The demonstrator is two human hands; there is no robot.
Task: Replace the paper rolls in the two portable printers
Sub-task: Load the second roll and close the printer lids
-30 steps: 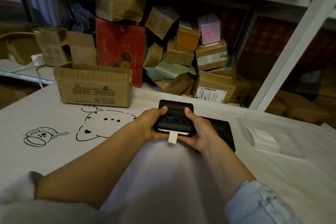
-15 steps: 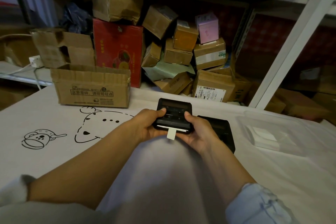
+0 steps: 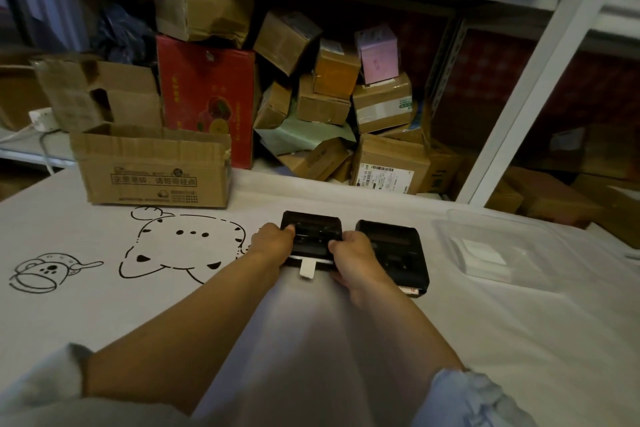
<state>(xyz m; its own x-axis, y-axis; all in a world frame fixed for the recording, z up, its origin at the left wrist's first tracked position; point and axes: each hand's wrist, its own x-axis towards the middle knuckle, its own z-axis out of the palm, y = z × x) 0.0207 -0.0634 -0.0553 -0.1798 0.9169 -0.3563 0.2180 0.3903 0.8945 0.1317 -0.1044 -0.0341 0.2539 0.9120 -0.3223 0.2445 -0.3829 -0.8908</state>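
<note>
While gripped from both sides, left printer flat on the white table cover, lid down, a short white paper tab poking out of its near edge onto the cover. Left hand clamped on the printer's left side, thumb laid on the top near the far corner, other fingers tucked under or behind the edge and hidden. Right hand clamped on the right side, thumb across the top, fingers curled around the near right corner. Second printer just beside the first on the right, also flat and dark, untouched by the fingers as far as can be told, a sliver of white and red showing at its near right corner. Clear plastic tray farther right with a white stack of paper inside. Open cardboard box at the back left of the table, cartoon drawings printed on the cover in front of it.
</note>
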